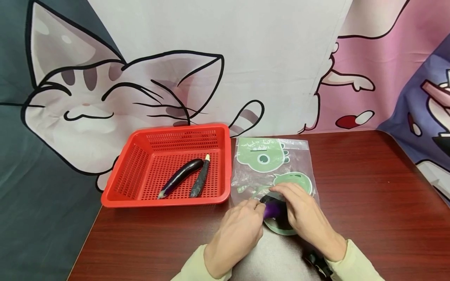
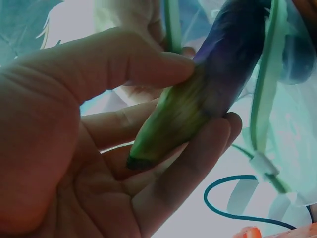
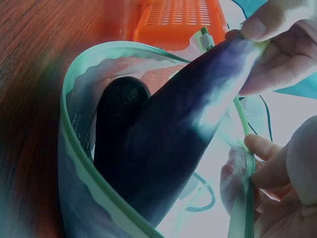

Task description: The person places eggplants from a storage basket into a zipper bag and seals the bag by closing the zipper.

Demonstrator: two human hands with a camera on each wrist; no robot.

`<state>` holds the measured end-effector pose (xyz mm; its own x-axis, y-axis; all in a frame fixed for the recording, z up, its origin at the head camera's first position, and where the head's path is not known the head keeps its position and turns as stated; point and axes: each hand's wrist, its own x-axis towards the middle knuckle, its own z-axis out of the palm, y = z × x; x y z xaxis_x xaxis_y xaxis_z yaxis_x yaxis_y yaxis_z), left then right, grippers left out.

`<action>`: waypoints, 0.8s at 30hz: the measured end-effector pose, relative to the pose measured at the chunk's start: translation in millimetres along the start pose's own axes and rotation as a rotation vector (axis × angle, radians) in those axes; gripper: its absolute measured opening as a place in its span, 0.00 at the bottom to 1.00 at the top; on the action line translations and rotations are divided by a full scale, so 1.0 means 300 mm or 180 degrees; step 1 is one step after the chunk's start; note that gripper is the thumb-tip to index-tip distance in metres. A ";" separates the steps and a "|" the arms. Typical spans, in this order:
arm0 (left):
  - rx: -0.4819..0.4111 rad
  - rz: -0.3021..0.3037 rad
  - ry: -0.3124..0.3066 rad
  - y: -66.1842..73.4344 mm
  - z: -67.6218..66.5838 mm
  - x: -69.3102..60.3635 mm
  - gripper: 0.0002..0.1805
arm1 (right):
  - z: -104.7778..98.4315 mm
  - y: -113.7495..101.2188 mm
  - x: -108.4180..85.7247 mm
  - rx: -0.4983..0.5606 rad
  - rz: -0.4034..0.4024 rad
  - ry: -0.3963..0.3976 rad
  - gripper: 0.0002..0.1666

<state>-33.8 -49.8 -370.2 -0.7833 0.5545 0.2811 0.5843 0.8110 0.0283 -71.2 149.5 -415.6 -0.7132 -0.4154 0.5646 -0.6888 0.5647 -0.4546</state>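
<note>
The step in hand looks like loading a purple eggplant [image 1: 272, 210] into a clear plastic bag [image 1: 261, 156] at twelve o'clock of the hands. The left hand [image 1: 241, 230], at the eggplant's eight o'clock, grips its stem end; the right hand [image 1: 307, 216], at three o'clock, pinches the bag's rim. The eggplant slants through the open mouth, its body inside beside another dark, round-ended vegetable [image 3: 121, 91]. The next move seems to call for sliding it deeper and letting go of the stem while the rim stays spread.

Its skin is smooth and glossy, fading to yellow-green at the tapered stem. The bag is thin, crinkled film printed with green cartoons, edged by a stiffer pale-green zip strip [image 3: 111, 191] with a white slider [image 3: 206, 40].

At ten o'clock, a perforated red plastic basket [image 1: 165, 203] holds a shiny, curved eggplant [image 1: 181, 177] and a duller, straighter dark vegetable [image 1: 200, 179] with a pale tip. The table [image 1: 369, 175] has reddish wood grain.
</note>
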 end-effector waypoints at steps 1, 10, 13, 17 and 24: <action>0.0010 0.0001 0.0014 0.002 0.005 0.002 0.07 | 0.000 0.000 0.000 -0.0002 0.0001 0.0001 0.20; -0.0020 0.0036 0.0164 0.018 0.042 0.015 0.05 | 0.001 0.003 -0.001 -0.0021 -0.0016 0.0023 0.20; -0.0024 0.0061 0.0117 0.022 0.051 0.021 0.06 | 0.002 0.003 0.000 -0.0036 -0.0033 0.0024 0.20; 0.0013 0.0127 0.0058 0.026 0.062 0.026 0.07 | 0.002 0.000 -0.001 -0.0057 -0.0035 0.0020 0.24; 0.0058 0.0149 0.0026 0.025 0.079 0.035 0.09 | 0.001 -0.003 0.000 -0.0063 -0.0052 0.0034 0.28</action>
<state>-42.6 -33.4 -390.0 -0.7533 0.5905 0.2897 0.6163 0.7875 -0.0026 -70.7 148.8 -415.5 -0.7005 -0.4170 0.5792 -0.6975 0.5721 -0.4316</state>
